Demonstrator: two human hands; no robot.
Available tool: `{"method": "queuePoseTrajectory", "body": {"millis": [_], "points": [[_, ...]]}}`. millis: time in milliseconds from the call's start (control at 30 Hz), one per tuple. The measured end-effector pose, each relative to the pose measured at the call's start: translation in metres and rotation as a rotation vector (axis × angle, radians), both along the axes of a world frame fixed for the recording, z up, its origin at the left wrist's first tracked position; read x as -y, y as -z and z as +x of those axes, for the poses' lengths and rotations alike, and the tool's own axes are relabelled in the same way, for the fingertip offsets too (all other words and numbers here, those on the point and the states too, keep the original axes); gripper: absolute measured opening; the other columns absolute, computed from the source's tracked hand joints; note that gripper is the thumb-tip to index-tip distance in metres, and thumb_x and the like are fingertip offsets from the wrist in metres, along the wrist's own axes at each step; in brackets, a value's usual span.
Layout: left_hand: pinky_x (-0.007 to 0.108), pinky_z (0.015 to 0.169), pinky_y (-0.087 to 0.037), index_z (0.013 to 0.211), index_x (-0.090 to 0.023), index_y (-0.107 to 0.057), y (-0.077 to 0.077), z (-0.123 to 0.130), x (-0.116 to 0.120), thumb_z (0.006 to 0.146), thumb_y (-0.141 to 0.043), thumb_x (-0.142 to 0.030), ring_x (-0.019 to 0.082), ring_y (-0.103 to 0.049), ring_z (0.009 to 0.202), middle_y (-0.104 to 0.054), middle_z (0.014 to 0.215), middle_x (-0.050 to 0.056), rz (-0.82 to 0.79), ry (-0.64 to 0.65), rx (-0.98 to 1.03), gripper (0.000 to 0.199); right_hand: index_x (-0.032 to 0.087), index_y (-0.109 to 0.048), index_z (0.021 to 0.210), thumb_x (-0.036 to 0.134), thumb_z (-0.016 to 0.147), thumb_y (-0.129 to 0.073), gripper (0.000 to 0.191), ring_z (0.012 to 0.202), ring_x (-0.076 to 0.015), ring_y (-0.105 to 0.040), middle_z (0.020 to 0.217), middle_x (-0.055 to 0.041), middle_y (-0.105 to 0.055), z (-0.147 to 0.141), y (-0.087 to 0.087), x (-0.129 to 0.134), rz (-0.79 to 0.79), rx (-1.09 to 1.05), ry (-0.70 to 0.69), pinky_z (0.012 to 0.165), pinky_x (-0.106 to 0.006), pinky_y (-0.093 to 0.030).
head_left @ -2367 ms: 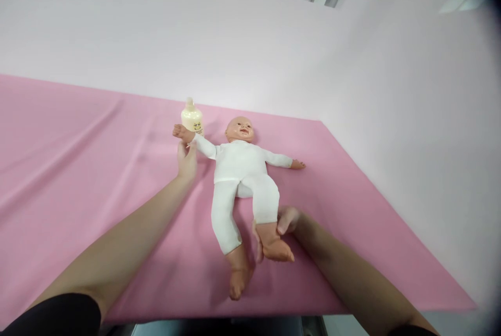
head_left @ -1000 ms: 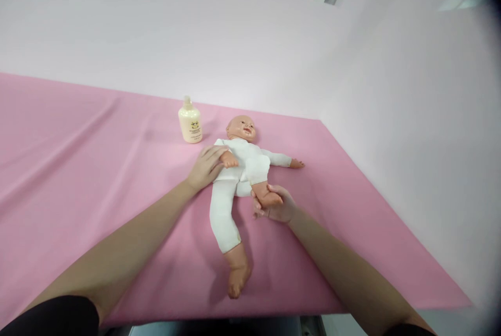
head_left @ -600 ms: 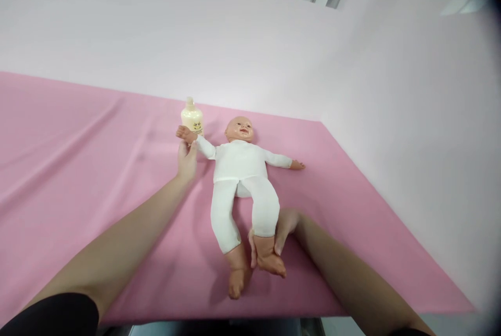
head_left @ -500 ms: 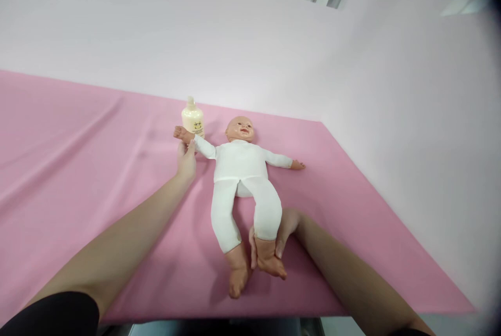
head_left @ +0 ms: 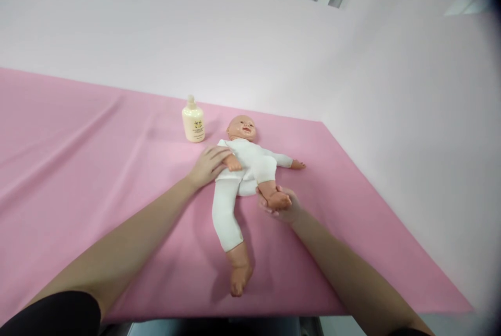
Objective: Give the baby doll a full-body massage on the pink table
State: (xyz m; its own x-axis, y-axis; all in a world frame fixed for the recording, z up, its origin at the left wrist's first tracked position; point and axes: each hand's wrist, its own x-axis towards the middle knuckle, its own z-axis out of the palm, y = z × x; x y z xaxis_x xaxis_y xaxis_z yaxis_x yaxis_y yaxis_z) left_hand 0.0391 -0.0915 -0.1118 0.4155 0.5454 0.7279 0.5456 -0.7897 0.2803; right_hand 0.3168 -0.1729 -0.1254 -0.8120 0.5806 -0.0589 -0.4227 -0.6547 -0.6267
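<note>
A baby doll point(head_left: 245, 157) with a white cloth body lies on its back, head away from me. My left hand point(head_left: 209, 165) is closed around the doll's arm on the left, which is folded across its torso so that the doll's hand point(head_left: 233, 163) rests over the belly. My right hand point(head_left: 284, 206) grips the doll's lower leg near the ankle from beneath; that leg is bent up toward the body, its foot point(head_left: 278, 200) raised. The other leg point(head_left: 227, 213) lies stretched toward me. The doll's second arm point(head_left: 282, 160) extends out to the right.
A cream pump bottle point(head_left: 193, 123) stands upright left of the doll's head. The pink cloth point(head_left: 97, 169) covers the table, with creases at the left. White walls point(head_left: 250, 54) rise behind and at the right. The table's front edge is close to me.
My left hand has brought the doll's arm inward from the side onto its torso. My right hand has pushed the held leg up and away from me, bending it.
</note>
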Motion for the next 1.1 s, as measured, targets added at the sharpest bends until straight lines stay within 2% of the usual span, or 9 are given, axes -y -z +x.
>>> {"method": "queuePoseTrajectory", "body": {"millis": [67, 200, 333, 433, 533, 700, 800, 967, 1100], "points": [[0.045, 0.1, -0.039, 0.118, -0.021, -0.059, -0.002, 0.003, 0.002, 0.092, -0.047, -0.032, 0.024, -0.051, 0.116, -0.063, 0.118, 0.01, 0.04, 0.038, -0.13, 0.031, 0.012, -0.056, 0.1, 0.039, 0.075, -0.064, 0.038, 0.059, -0.011, -0.056, 0.079, -0.0065, -0.065, -0.003, -0.006, 0.001, -0.106, 0.118, 0.113, 0.04, -0.017, -0.04], [0.044, 0.1, -0.039, 0.118, -0.023, -0.06, -0.002, 0.005, 0.001, 0.092, -0.048, -0.027, 0.023, -0.05, 0.117, -0.064, 0.119, 0.009, 0.087, 0.028, -0.166, 0.029, 0.014, -0.055, 0.088, 0.033, 0.081, -0.057, 0.02, 0.056, -0.0092, -0.052, 0.078, -0.0071, -0.064, -0.01, -0.013, 0.001, -0.186, 0.25, 0.3, 0.041, -0.016, -0.037], [0.044, 0.1, -0.04, 0.119, -0.022, -0.059, -0.001, 0.004, 0.002, 0.092, -0.047, -0.027, 0.024, -0.049, 0.116, -0.064, 0.119, 0.009, 0.106, 0.025, -0.162, 0.03, 0.016, -0.054, 0.088, 0.033, 0.084, -0.054, 0.018, 0.053, -0.0088, -0.05, 0.077, -0.006, -0.064, -0.012, -0.012, 0.001, -0.162, 0.293, 0.314, 0.041, -0.017, -0.036], [0.044, 0.1, -0.039, 0.122, -0.019, -0.056, -0.002, 0.003, 0.004, 0.092, -0.045, -0.028, 0.024, -0.05, 0.116, -0.061, 0.122, 0.011, 0.051, 0.015, -0.119, 0.033, 0.014, -0.056, 0.095, 0.036, 0.082, -0.057, 0.027, 0.054, -0.0081, -0.052, 0.079, -0.0055, -0.065, -0.01, -0.014, 0.003, -0.089, 0.27, 0.219, 0.045, -0.017, -0.041], [0.045, 0.1, -0.038, 0.125, -0.018, -0.052, 0.0, 0.0, 0.003, 0.091, -0.048, -0.032, 0.024, -0.05, 0.116, -0.057, 0.124, 0.013, -0.036, -0.061, 0.054, 0.037, 0.009, -0.056, 0.106, 0.041, 0.074, -0.066, 0.046, 0.056, -0.0099, -0.057, 0.083, -0.0077, -0.067, -0.009, -0.017, 0.009, 0.065, 0.17, 0.033, 0.046, -0.019, -0.045], [0.037, 0.087, -0.048, 0.118, -0.02, -0.05, 0.01, -0.009, -0.013, 0.088, -0.05, -0.04, 0.021, -0.057, 0.103, -0.059, 0.115, 0.01, -0.249, -0.182, 0.543, 0.036, 0.009, -0.055, 0.112, 0.037, 0.07, -0.074, 0.054, 0.074, -0.0197, -0.068, 0.095, -0.0133, -0.069, -0.006, -0.022, 0.014, 0.184, 0.128, -0.534, 0.058, -0.027, -0.053], [0.032, 0.081, -0.05, 0.113, -0.022, -0.049, 0.02, -0.017, -0.027, 0.087, -0.051, -0.046, 0.019, -0.06, 0.099, -0.059, 0.113, 0.009, -0.337, -0.236, 0.771, 0.035, 0.013, -0.058, 0.109, 0.029, 0.069, -0.077, 0.048, 0.091, -0.0236, -0.068, 0.098, -0.0123, -0.069, -0.007, -0.023, 0.013, 0.257, 0.224, -0.769, 0.07, -0.03, -0.054], [0.03, 0.073, -0.053, 0.102, -0.022, -0.048, 0.033, -0.028, -0.041, 0.086, -0.05, -0.054, 0.019, -0.063, 0.095, -0.061, 0.106, 0.008, -0.421, -0.253, 0.966, 0.036, 0.016, -0.058, 0.107, 0.025, 0.067, -0.079, 0.047, 0.102, -0.0225, -0.064, 0.104, -0.0099, -0.067, -0.015, -0.022, 0.011, 0.349, 0.205, -0.875, 0.082, -0.031, -0.052], [0.031, 0.075, -0.053, 0.105, -0.023, -0.048, 0.03, -0.027, -0.039, 0.086, -0.05, -0.054, 0.02, -0.062, 0.098, -0.06, 0.109, 0.009, -0.416, -0.265, 0.949, 0.037, 0.012, -0.058, 0.106, 0.028, 0.066, -0.08, 0.049, 0.103, -0.0246, -0.064, 0.099, -0.0129, -0.068, -0.017, -0.023, 0.01, 0.427, 0.127, -0.805, 0.085, -0.033, -0.05]]}}
